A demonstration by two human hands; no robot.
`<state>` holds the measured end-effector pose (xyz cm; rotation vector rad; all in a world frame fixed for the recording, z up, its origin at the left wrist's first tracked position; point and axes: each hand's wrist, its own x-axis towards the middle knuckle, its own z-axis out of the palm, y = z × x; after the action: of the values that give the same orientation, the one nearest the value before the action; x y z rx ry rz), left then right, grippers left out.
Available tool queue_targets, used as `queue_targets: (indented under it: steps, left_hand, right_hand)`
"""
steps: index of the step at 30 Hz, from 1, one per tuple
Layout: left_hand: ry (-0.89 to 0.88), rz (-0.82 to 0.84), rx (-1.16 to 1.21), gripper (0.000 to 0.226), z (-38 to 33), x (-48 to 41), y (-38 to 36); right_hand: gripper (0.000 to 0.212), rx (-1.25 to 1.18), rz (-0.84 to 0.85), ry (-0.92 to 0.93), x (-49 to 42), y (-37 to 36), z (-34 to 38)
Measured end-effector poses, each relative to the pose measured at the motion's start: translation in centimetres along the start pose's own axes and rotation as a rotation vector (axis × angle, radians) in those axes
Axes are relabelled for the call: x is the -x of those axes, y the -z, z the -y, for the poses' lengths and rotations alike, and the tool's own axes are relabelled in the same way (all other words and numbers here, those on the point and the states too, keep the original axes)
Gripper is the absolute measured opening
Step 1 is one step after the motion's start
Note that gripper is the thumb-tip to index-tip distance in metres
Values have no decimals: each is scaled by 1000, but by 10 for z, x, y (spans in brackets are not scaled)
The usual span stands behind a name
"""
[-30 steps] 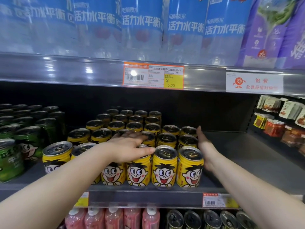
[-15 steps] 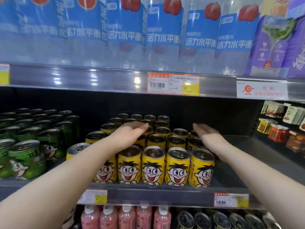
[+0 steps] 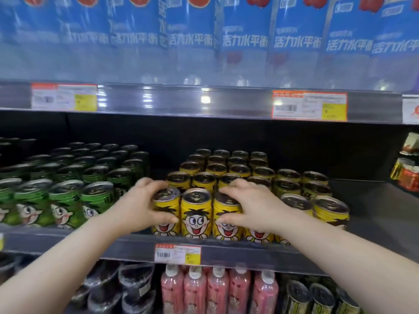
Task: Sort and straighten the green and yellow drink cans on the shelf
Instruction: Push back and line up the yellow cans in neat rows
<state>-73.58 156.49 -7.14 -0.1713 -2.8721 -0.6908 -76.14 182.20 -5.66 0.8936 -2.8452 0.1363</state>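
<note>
Left hand: the left hand [image 3: 138, 207] was curled round the leftmost front yellow can [image 3: 164, 206], with its fingers over the back of the rim and its thumb on the printed face.
Right hand: the right hand [image 3: 254, 207] gripped the third front yellow can [image 3: 223, 210] in the same way, fingers across the top and thumb pressed on the front.
Middle can: the middle can [image 3: 196, 214] stood upright between the two held cans, close against both, its cartoon face turned forward; neither hand touched it.
Yellow cans: the yellow cans [image 3: 240, 171] stood upright in rows running back from the front edge, in the centre of the shelf [image 3: 374, 218]. Two more stood at the front, just right of the right hand.
Green cans: the green cans [image 3: 65, 200] filled the left part of the same shelf, upright, with a narrow gap between them and the yellow block.
Shelf front: a price label [image 3: 178, 254] sat on the front rail below the middle can.
Above: blue-labelled bottles [image 3: 247, 39] lined the upper shelf, blurred, over two orange price tags [image 3: 309, 105].
Below: pink bottles [image 3: 217, 291] stood under the yellow block, with dark cans [image 3: 317, 298] to their right.
Far right: packets [image 3: 408, 175] showed on another rack, too blurred to tell apart.
</note>
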Motion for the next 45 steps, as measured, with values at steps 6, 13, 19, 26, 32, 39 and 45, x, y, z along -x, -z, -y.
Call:
queue_targets:
  steps: [6,13,19,26,32,39,45]
  left_hand:
    - [-73,18,93,82,17,-2,-17]
    - [-108,98,133,83,23,-8,-11]
    - [-266,-85,-101,104,-15,-11,-6]
    - [-410,187,-364,73,-55,-26,-22]
    - [-467,135,-431,63,-49,-28,-28]
    - [-483,129,-419,61,-48,-29,-29]
    - [-452,187,-241,65,-51,-26,-21]
  right_hand:
    - [73,-46,9,-51,-1,-2,4]
    - [70,-107,56,-76,2,3,3]
    - [43,-182,-179,-335,38,45,-45]
    - [59,-136,44,-565,87,35,-86]
    - [82,-39,-26,-526,98,8,-91]
    - [79,-50,-20,-504,100,6,-100]
    - [90,165,28,-515,90,16,-83]
